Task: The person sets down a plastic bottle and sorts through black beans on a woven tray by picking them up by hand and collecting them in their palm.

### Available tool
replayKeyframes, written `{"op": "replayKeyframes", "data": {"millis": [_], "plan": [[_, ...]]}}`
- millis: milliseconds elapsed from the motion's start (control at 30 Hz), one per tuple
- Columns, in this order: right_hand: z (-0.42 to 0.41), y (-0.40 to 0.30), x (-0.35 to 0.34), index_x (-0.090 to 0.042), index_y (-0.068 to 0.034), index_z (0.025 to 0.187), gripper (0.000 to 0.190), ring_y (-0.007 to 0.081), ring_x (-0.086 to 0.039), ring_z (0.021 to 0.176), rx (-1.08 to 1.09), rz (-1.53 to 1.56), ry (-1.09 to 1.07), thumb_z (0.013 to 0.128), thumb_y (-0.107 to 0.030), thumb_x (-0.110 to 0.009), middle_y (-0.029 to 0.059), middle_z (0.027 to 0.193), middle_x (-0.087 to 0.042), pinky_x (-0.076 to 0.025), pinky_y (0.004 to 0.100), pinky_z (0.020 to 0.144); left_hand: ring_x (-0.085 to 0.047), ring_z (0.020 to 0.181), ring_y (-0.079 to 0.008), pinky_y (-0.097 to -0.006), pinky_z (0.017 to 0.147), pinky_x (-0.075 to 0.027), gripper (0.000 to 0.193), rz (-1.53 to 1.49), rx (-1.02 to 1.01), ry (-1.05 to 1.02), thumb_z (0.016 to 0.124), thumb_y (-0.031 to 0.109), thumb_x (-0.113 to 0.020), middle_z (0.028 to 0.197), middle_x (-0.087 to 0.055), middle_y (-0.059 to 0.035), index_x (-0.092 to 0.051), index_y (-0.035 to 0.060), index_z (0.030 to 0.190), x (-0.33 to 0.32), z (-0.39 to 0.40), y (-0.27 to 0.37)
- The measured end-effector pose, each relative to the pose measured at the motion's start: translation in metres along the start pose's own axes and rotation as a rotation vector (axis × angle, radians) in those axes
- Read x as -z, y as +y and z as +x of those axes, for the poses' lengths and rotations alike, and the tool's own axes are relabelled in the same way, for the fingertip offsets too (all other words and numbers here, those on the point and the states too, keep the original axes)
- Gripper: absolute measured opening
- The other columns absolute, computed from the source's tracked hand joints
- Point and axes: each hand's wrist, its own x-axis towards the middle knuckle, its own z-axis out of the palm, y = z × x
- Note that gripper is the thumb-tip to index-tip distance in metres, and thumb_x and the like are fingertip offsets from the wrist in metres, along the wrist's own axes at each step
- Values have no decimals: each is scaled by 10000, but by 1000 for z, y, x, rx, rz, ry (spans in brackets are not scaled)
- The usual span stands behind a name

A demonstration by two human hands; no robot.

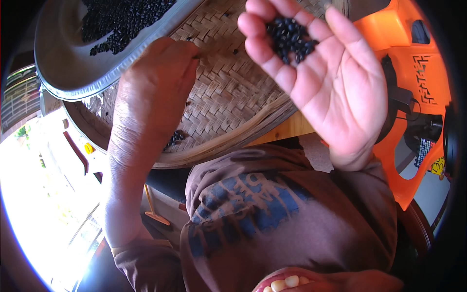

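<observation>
My right hand (328,84) is palm up at the upper right, its curled fingers cupping a small heap of black beans (290,38). My left hand (164,69) is back up over a woven bamboo tray (226,87), fingers bent inward; its fingertips are hidden, so whether it pinches anything cannot be told. Beyond and left of it, a metal basin (67,69) holds a large pile of black beans (124,22). A few loose beans lie scattered on the weave, and a small cluster (177,138) rests near the tray's rim, beside my left forearm.
The bamboo tray rests over a wooden surface (288,127). An orange plastic chair (405,62) stands at the right, with dark objects and a thin cable by it. My brown shirt fills the lower middle. Bright light floods the left side.
</observation>
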Motion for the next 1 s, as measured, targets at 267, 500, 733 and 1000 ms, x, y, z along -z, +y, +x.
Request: {"op": "replayKeyframes", "data": {"millis": [267, 500, 733, 1000], "plan": [[25, -24, 2, -381, 83, 1310, 509, 345, -406, 1270, 65, -29, 21, 993, -312, -332, 246, 1344, -416, -313, 439, 1094, -603, 655, -297, -376, 576, -508, 75, 303, -92, -30, 809, 31, -577, 806, -525, -116, -507, 53, 820, -10, 3, 6], [44, -28, 3, -382, 80, 1307, 508, 343, -407, 1264, 86, -26, 44, 981, -309, -365, 247, 1340, -414, -316, 438, 1089, -594, 617, -272, -371, 540, -508, 111, 269, -39, -72, 804, 40, -590, 785, -509, -102, -482, 65, 796, -8, 8, 12], [44, -28, 0, -382, 76, 1303, 508, 340, -408, 1258, 92, -26, 66, 969, -306, -397, 248, 1335, -412, -319, 437, 1084, -615, 638, -248, -339, 544, -517, 111, 266, -118, 58, 797, 43, -593, 837, -534, -65, -523, 84, 872, -7, 29, 20], [44, -29, -3, -383, 72, 1299, 511, 338, -409, 1251, 109, -30, 74, 955, -302, -435, 250, 1329, -410, -323, 436, 1078, -574, 546, -114, -258, 452, -481, 128, 734, -320, 97, 655, 82, -612, 705, -483, -7, -512, 88, 735, -25, 60, 29]]}}
